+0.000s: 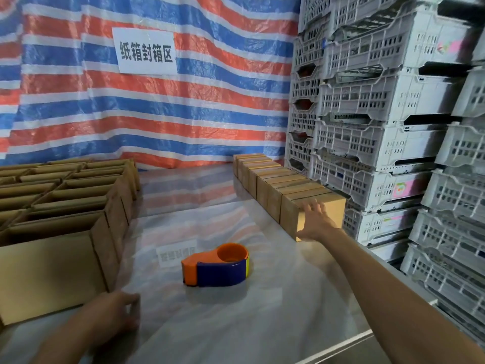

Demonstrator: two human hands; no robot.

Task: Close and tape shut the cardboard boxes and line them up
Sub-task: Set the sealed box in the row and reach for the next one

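Risk sat mostly at the row of taped brown cardboard boxes along the far right of the shiny film-covered table. My right hand lay spread and flat against the near face of the end box, fingers straight, gripping nothing. A push off centre there would likely skew that box or ripple the line toward the stacked white plastic crates just beside it; the slick surface would not help. My left hand was down by the near corner of the nearest open brown cardboard box, fingers loosely curled; blur kept me from telling whether it gripped the corner or merely touched it. Many more open boxes waited untaped behind it on the left. The orange-and-blue plastic tape dispenser lay on the table between both hands, apart from each. Dragging the next box across could knock it, I judged, and an unsealed box pulled by one corner could twist.
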